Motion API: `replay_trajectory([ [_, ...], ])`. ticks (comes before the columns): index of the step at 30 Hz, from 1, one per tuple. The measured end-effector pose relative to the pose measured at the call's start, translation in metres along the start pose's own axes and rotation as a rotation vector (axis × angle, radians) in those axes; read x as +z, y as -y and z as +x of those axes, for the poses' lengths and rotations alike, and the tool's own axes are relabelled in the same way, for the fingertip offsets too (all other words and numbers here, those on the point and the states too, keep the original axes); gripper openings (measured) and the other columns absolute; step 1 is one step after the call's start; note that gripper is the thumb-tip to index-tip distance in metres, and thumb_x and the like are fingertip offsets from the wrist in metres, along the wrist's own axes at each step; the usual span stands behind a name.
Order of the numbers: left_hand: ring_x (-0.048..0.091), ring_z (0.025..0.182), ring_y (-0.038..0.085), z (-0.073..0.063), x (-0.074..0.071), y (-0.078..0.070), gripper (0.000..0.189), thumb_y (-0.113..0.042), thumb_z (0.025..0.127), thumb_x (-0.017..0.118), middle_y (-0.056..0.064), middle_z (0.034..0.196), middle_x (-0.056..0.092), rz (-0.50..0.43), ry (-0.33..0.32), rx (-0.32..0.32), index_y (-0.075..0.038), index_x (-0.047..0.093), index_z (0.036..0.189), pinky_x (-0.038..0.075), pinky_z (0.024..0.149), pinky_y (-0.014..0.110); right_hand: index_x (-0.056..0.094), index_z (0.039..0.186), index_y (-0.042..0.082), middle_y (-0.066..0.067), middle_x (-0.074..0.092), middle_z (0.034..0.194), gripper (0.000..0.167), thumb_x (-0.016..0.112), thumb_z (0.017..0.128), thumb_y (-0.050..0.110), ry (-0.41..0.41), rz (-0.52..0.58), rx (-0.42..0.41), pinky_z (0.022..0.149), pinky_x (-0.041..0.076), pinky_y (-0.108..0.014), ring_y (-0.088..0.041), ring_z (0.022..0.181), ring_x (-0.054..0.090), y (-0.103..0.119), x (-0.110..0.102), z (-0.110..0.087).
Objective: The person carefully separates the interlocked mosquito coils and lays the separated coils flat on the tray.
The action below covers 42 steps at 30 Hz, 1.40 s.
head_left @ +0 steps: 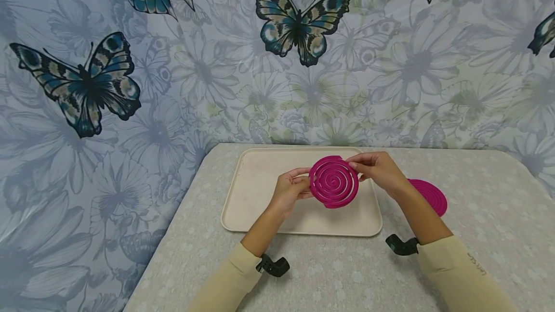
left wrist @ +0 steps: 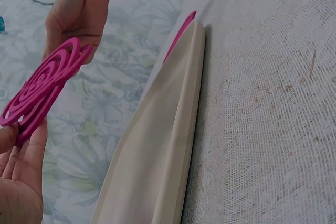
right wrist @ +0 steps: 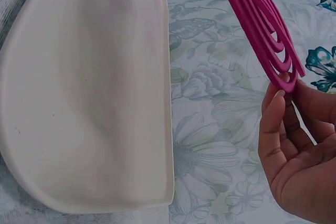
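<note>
Both hands hold up a magenta spiral disc point(head_left: 335, 203) in front of me, above a cream tray point(head_left: 264, 211). My left hand point(head_left: 287, 193) pinches its left edge between thumb and fingers. At the upper right edge, the thumb and fingertips of my right hand point(head_left: 381, 171) grip the rim. Gaps show between the disc's coils, and in the right wrist view the coils point(right wrist: 252, 30) look slightly spread apart. A second magenta spiral disc point(head_left: 432, 197) lies flat on the table to the right, partly hidden behind my right forearm.
The tray lies on a table with a pale patterned cloth point(head_left: 338, 273). Behind and to the left hangs a floral backdrop with butterflies point(head_left: 299, 23). Black wrist cameras point(head_left: 273, 266) stick out from both beige sleeves point(head_left: 459, 273).
</note>
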<state>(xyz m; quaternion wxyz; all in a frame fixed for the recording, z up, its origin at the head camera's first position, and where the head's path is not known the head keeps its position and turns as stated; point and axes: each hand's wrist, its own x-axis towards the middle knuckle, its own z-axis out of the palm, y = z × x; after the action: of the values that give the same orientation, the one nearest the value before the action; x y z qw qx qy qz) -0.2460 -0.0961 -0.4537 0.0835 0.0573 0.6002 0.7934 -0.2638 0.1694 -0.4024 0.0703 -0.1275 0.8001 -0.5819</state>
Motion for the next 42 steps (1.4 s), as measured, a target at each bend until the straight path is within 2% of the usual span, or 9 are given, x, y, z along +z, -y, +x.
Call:
replay_trajectory([
  [4,0.074,0.07,0.015,0.0,0.0,0.0,0.028,0.005,0.095,0.064,0.007,0.089,0.076,0.011,-0.007,-0.007,0.005,0.065,0.123,0.063,0.068,0.031,0.069,0.124,-0.003,-0.012,0.074,0.105,0.033,0.064,0.102,0.021,-0.001,0.013,0.003,0.073,0.063,-0.031,-0.015,0.083,0.068,-0.001,0.0,0.0],
  [9,0.074,0.07,0.014,0.0,0.001,0.0,0.028,0.005,0.095,0.064,0.007,0.089,0.076,0.014,-0.008,-0.003,0.006,0.065,0.123,0.063,0.067,0.03,0.071,0.122,0.0,-0.013,0.075,0.105,0.038,0.074,0.095,0.027,0.019,-0.01,0.003,0.074,0.063,-0.035,-0.019,0.085,0.07,0.0,-0.002,-0.003],
  [12,0.073,0.07,0.014,0.0,0.001,0.0,0.029,0.007,0.094,0.062,0.006,0.088,0.076,0.017,-0.012,0.011,0.006,0.065,0.123,0.063,0.067,0.03,0.069,0.124,0.0,-0.014,0.075,0.106,0.044,0.077,0.092,0.029,0.046,-0.031,0.036,0.077,0.064,-0.039,-0.021,0.086,0.072,0.0,-0.003,-0.005],
  [17,0.073,0.071,0.013,0.0,0.001,0.0,0.031,0.007,0.093,0.063,0.005,0.086,0.076,0.014,-0.028,0.017,0.006,0.065,0.124,0.063,0.068,0.029,0.062,0.13,-0.005,-0.014,0.075,0.103,0.051,0.078,0.092,0.025,0.079,0.007,0.097,0.083,0.062,-0.048,-0.024,0.087,0.074,-0.006,-0.001,-0.011],
  [19,0.073,0.072,0.013,0.001,0.0,0.0,0.032,0.006,0.094,0.064,0.005,0.087,0.076,0.014,-0.015,0.01,0.006,0.064,0.126,0.063,0.068,0.029,0.061,0.13,-0.007,-0.015,0.074,0.101,0.049,0.077,0.092,0.021,0.065,0.052,0.097,0.083,0.062,-0.049,-0.024,0.086,0.074,-0.01,0.0,-0.013],
  [22,0.073,0.074,0.013,0.001,0.0,0.0,0.033,0.004,0.095,0.065,0.009,0.092,0.076,0.019,0.026,-0.006,0.008,0.062,0.128,0.063,0.07,0.029,0.063,0.127,-0.008,-0.011,0.075,0.098,0.045,0.076,0.093,0.018,0.006,0.096,0.077,0.079,0.063,-0.043,-0.021,0.083,0.074,-0.014,0.003,-0.017],
  [27,0.074,0.074,0.014,0.0,0.001,-0.001,0.035,0.003,0.096,0.065,0.012,0.096,0.076,0.032,0.075,-0.042,0.009,0.06,0.13,0.063,0.072,0.031,0.065,0.125,-0.008,-0.007,0.076,0.097,0.043,0.076,0.093,0.019,-0.064,0.118,0.032,0.073,0.064,-0.036,-0.014,0.081,0.073,-0.018,0.006,-0.019],
  [35,0.074,0.076,0.015,0.0,0.002,0.0,0.034,0.004,0.096,0.064,0.01,0.094,0.076,-0.005,0.066,-0.063,0.009,0.059,0.13,0.063,0.072,0.032,0.067,0.123,-0.007,-0.006,0.074,0.1,0.041,0.076,0.093,0.019,-0.086,0.108,0.009,0.072,0.064,-0.036,-0.012,0.082,0.072,-0.019,0.008,-0.02],
  [42,0.074,0.074,0.014,0.0,0.003,0.002,0.034,0.006,0.098,0.061,0.006,0.089,0.075,-0.046,0.048,-0.098,0.009,0.058,0.131,0.063,0.071,0.031,0.067,0.126,-0.007,-0.015,0.072,0.108,0.04,0.073,0.096,0.018,-0.114,0.074,0.014,0.071,0.064,-0.032,-0.009,0.082,0.07,-0.016,0.011,-0.021],
])
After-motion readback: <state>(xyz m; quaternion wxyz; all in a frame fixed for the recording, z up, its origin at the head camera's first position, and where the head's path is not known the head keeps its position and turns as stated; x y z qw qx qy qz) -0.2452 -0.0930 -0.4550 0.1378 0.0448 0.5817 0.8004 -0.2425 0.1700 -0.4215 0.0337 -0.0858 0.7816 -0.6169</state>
